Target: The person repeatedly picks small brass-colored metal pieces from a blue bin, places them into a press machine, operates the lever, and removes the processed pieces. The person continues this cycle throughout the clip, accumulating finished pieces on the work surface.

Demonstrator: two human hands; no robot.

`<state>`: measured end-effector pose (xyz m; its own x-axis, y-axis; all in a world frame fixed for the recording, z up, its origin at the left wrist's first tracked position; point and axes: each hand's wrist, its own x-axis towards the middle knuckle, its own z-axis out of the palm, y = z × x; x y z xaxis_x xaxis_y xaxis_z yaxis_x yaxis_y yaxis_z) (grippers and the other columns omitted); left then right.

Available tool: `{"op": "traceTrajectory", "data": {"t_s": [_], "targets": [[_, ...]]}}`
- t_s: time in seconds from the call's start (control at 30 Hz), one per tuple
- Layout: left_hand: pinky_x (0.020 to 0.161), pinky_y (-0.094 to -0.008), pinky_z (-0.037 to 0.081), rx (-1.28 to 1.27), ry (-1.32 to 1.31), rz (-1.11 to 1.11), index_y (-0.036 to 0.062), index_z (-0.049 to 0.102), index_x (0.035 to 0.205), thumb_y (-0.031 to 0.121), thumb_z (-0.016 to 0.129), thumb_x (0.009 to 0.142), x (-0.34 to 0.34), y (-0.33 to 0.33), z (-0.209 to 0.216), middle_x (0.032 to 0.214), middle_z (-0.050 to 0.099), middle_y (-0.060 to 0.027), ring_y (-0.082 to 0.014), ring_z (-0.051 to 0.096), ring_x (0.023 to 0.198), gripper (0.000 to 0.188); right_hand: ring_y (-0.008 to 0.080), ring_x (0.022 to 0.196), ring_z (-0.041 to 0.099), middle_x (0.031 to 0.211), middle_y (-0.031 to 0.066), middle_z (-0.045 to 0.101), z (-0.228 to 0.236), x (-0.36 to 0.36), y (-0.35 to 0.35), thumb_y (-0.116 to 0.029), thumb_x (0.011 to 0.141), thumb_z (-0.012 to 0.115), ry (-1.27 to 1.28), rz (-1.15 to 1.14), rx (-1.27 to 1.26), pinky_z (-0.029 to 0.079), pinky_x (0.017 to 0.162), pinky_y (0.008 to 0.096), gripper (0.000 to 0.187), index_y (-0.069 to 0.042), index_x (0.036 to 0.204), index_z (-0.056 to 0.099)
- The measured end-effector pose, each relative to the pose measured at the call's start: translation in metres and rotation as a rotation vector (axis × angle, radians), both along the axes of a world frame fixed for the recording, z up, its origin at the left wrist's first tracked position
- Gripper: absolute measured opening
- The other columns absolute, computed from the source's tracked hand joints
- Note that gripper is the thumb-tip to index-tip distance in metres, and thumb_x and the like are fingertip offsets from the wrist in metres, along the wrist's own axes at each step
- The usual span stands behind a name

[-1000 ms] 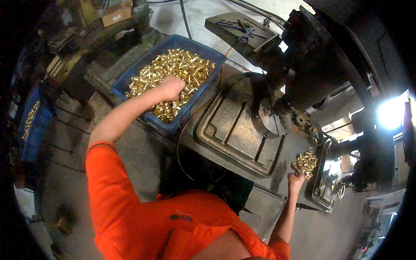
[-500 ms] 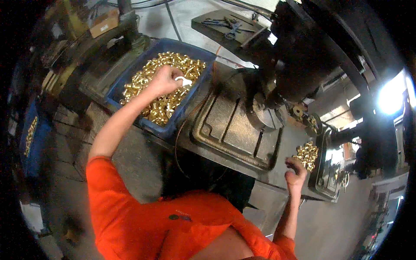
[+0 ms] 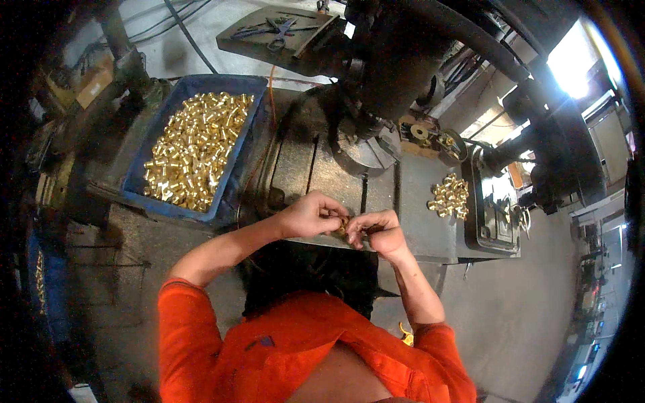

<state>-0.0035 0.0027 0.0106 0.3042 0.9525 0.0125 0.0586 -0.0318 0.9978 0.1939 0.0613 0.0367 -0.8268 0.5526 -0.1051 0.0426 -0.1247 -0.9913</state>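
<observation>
My left hand (image 3: 311, 216) and my right hand (image 3: 379, 232) meet over the front edge of the machine table. A small brass fitting (image 3: 343, 226) is pinched between their fingertips, and the fingers cover most of it. Both hands are closed, with thumbs and fingers curled around the piece. To the left stands a blue plastic bin (image 3: 236, 156) holding many shiny brass fittings (image 3: 195, 148). A smaller heap of brass fittings (image 3: 449, 197) lies on the grey table at the right.
Behind my hands is a slotted metal machine bed (image 3: 295, 176) with a round chuck (image 3: 366, 151) under a dark drill-press head (image 3: 403, 57). Pliers and other tools (image 3: 277, 32) lie on a far metal plate. A second machine base (image 3: 490, 215) stands right.
My left hand has come from over the blue bin, where it held a shiny piece, to the middle. My right hand has moved left from beside the small heap to meet it.
</observation>
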Motion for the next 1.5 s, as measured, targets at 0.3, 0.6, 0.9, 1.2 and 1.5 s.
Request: {"op": "traceTrajectory", "data": {"t_s": [0.3, 0.6, 0.9, 1.2, 1.5], "targets": [[0.063, -0.0315, 0.051, -0.192, -0.445, 0.086, -0.0054, 0.054, 0.095, 0.012, 0.053, 0.084, -0.003, 0.014, 0.002, 0.082, 0.062, -0.0140, -0.0215, 0.063, 0.064, 0.020, 0.0217, 0.057, 0.055, 0.068, 0.0167, 0.059, -0.010, 0.009, 0.025, 0.001, 0.053, 0.040, 0.220, -0.150, -0.135, 0.044, 0.054, 0.0283, 0.026, 0.007, 0.070, 0.059], [0.055, -0.0290, 0.051, -0.001, -0.349, 0.565, -0.0054, 0.053, 0.093, 0.018, 0.064, 0.081, -0.022, 0.092, -0.041, 0.077, 0.060, -0.0116, -0.0177, 0.062, 0.059, 0.029, 0.0225, 0.062, 0.057, 0.073, 0.0165, 0.060, 0.001, 0.056, 0.055, 0.013, 0.049, 0.028, 0.237, -0.371, 0.075, 0.046, 0.059, 0.0309, 0.040, 0.007, 0.073, 0.059], [0.049, -0.0281, 0.048, -0.065, -0.435, 0.638, -0.0070, 0.048, 0.092, 0.011, 0.065, 0.079, -0.016, 0.109, -0.058, 0.071, 0.057, -0.0128, -0.0171, 0.058, 0.051, 0.028, 0.0146, 0.073, 0.056, 0.082, 0.0083, 0.060, 0.107, 0.030, 0.157, -0.003, 0.078, 0.042, 0.097, -0.721, 0.721, 0.043, 0.066, 0.0254, 0.027, 0.003, 0.097, 0.061], [0.049, -0.0302, 0.051, -0.052, -0.431, 0.634, -0.0059, 0.046, 0.094, 0.014, 0.068, 0.077, -0.021, 0.107, -0.056, 0.073, 0.058, -0.0148, -0.0201, 0.061, 0.056, 0.034, 0.0187, 0.075, 0.058, 0.093, 0.0073, 0.061, 0.240, 0.020, 0.238, -0.015, 0.077, 0.062, 0.122, -0.971, 1.334, 0.046, 0.065, 0.0290, 0.029, -0.005, 0.105, 0.058], [0.050, -0.0309, 0.050, -0.099, -0.414, 0.562, -0.0072, 0.048, 0.092, 0.012, 0.067, 0.077, -0.022, 0.115, -0.056, 0.071, 0.059, -0.0161, -0.0217, 0.060, 0.053, 0.031, 0.0309, 0.082, 0.050, 0.065, 0.0066, 0.041, 0.103, 0.079, 0.067, -0.031, 0.076, 0.053, 0.811, -0.658, 0.961, 0.030, 0.094, 0.0573, 0.034, -0.010, 0.061, 0.032]]}}
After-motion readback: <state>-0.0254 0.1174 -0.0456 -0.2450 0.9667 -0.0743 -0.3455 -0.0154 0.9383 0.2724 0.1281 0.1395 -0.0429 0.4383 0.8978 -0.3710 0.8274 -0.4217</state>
